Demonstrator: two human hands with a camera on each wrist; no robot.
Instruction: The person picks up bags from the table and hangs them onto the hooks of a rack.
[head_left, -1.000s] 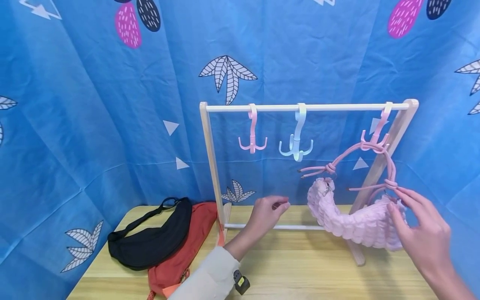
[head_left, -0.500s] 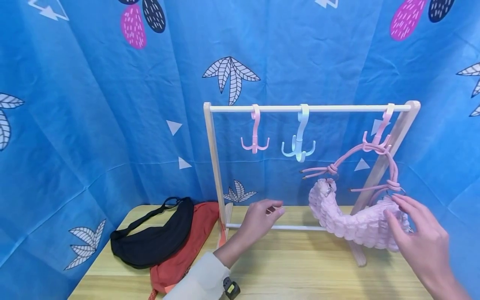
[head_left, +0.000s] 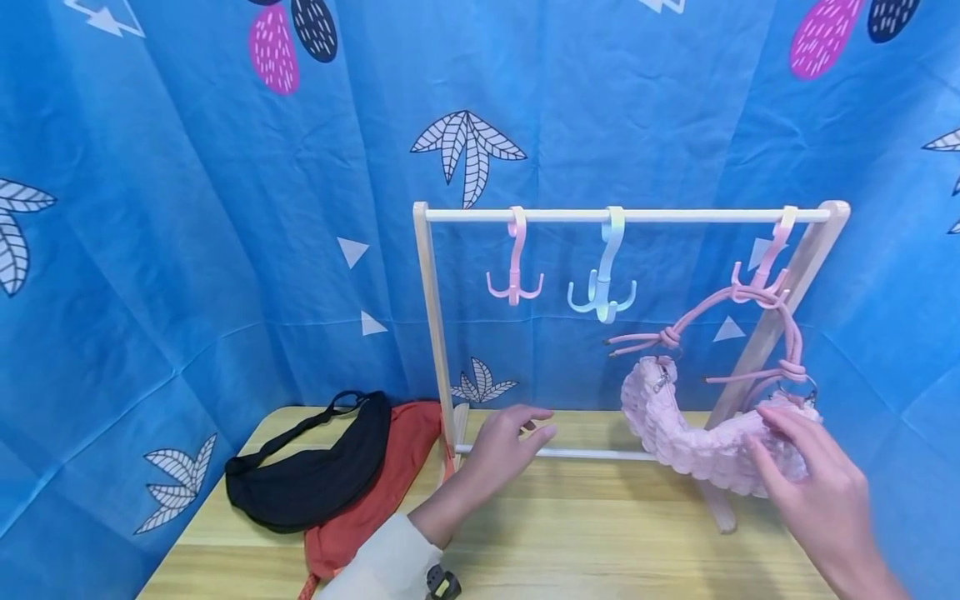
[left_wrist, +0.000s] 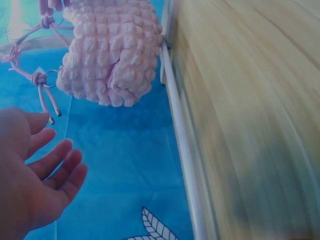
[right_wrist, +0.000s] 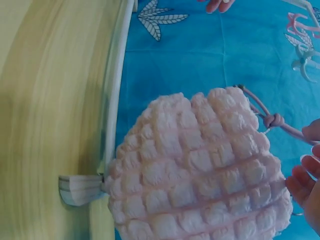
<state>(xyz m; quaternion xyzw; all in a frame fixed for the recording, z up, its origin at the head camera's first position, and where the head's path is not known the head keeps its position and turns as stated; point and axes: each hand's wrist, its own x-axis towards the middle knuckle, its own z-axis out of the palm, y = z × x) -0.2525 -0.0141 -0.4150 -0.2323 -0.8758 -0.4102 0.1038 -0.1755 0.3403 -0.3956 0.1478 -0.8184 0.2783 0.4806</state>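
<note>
Right hand (head_left: pixel 821 483) loosely spread, touching the pink bag (head_left: pixel 705 454), left hand (head_left: pixel 506 446) spread, well apart: I'd nudge gently, minding the strap (head_left: pixel 794 337) over the pink hook (head_left: pixel 774 250).

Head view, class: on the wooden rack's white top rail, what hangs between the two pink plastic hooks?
A pale-blue pronged plastic hook, with bare white rail on either side of it, as the head view shows.

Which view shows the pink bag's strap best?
Head: the strap shows almost whole, both knots clear, arching over the rightmost hook. Left wrist crowds it into the upper-left corner; right wrist shows just one knotted end.
</note>
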